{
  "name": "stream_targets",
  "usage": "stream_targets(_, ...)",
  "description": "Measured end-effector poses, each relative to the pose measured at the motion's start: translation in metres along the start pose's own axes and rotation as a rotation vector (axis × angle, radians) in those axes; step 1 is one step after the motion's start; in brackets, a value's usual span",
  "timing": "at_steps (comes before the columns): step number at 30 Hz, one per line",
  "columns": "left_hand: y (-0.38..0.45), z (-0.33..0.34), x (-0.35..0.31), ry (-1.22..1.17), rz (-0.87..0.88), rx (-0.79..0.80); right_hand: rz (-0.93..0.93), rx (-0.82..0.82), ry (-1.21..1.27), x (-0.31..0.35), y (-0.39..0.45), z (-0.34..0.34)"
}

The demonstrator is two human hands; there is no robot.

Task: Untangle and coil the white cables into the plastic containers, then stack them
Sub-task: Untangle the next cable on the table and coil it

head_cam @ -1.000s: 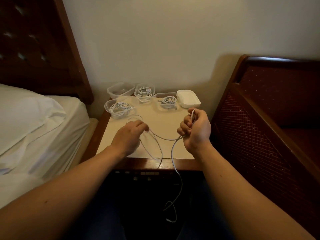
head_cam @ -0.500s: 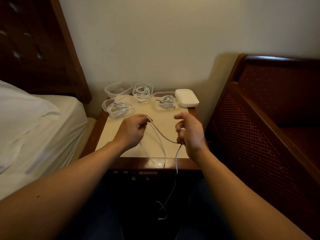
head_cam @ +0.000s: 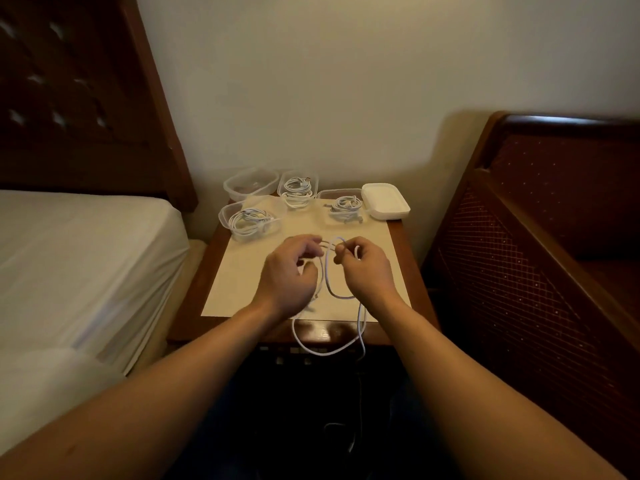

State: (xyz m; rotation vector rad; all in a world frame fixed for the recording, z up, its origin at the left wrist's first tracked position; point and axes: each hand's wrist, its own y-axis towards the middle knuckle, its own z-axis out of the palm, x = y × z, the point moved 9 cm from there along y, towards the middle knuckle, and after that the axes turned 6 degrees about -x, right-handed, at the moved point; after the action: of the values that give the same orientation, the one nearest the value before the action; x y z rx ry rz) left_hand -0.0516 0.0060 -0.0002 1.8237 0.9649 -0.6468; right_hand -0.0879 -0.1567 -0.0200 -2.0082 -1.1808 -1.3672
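A loose white cable (head_cam: 326, 275) loops between my two hands above the bedside table (head_cam: 398, 265), and its long end hangs down over the front edge. My left hand (head_cam: 289, 271) pinches the cable at the top of the loop. My right hand (head_cam: 360, 268) grips the same cable with curled fingers, close beside the left. At the back of the table stand clear plastic containers: one at the left (head_cam: 250, 221), one in the middle (head_cam: 298, 189) and one at the right (head_cam: 341, 207), each holding a coiled white cable. A fourth container (head_cam: 251, 181) at the back left looks empty.
A white lid stack (head_cam: 385, 200) sits on the back right corner of the table. A bed with a white sheet (head_cam: 86, 258) lies to the left, a dark wooden headboard (head_cam: 540, 216) to the right. The wall stands right behind the containers.
My hands have come close together over the table's middle, folding the cable into a loop. The hanging end has been drawn up and now swings just below the table's front edge.
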Motion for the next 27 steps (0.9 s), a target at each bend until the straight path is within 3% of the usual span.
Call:
stream_targets(5,-0.041,0.049,0.057,0.506,-0.112,0.532,0.064,0.040,0.190,-0.006,-0.002,-0.005)
stream_targets(7,-0.045,0.056,0.068,0.661,-0.092,0.644,0.050,0.010,0.208,-0.002,-0.002,-0.015)
stream_targets(13,-0.007,0.024,0.073,0.684,-0.111,0.407,0.055,-0.231,0.105,-0.009,0.005,-0.062)
stream_targets(17,-0.002,0.003,0.105,0.651,-0.351,0.362,0.041,-0.365,0.171,-0.008,0.002,-0.077)
stream_targets(21,-0.004,0.000,0.081,0.584,-0.263,0.181,0.072,-0.310,0.146,-0.004,0.005,-0.062)
stream_targets(23,-0.013,0.017,0.067,0.448,-0.184,0.223,0.086,-0.212,0.114,-0.001,0.007,-0.048)
stream_targets(27,-0.049,0.074,0.053,0.395,-0.084,0.589,0.104,-0.107,0.104,0.003,0.006,-0.034)
